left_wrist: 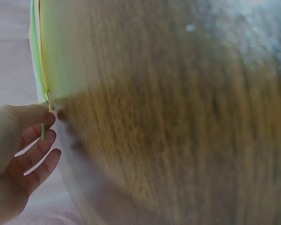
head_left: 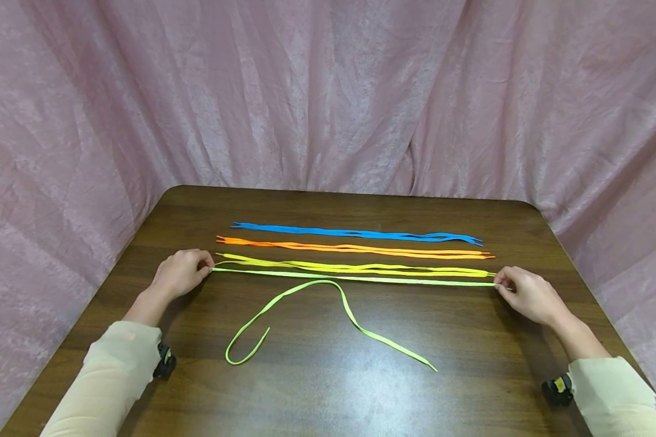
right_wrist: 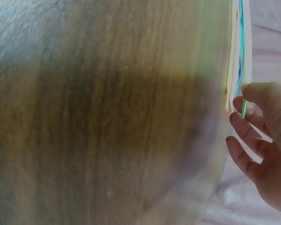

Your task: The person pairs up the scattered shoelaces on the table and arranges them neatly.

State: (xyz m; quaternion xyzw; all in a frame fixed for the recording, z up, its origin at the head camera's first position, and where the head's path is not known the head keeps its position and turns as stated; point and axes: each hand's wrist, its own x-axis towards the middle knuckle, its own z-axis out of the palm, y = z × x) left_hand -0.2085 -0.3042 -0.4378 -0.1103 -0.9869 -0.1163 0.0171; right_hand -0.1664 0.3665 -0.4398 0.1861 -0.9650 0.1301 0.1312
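A light green shoelace (head_left: 361,278) is stretched straight between my two hands, just on the near side of the yellow laces. My left hand (head_left: 183,272) pinches its left end between thumb and forefinger; in the left wrist view the green tip (left_wrist: 43,131) sticks out below the pinch. My right hand (head_left: 527,294) pinches the other end, and its tip (right_wrist: 244,108) shows past the fingers in the right wrist view. Nearer to me, a second light green shoelace (head_left: 355,318) lies in a loose curve on the table, its left end hooked back.
Behind the stretched lace lie yellow shoelaces (head_left: 361,267), then orange shoelaces (head_left: 355,248), then blue shoelaces (head_left: 355,233), in roughly parallel rows. The brown wooden table (head_left: 224,400) has rounded far corners. Pink curtains (head_left: 317,97) hang behind it and along both sides.
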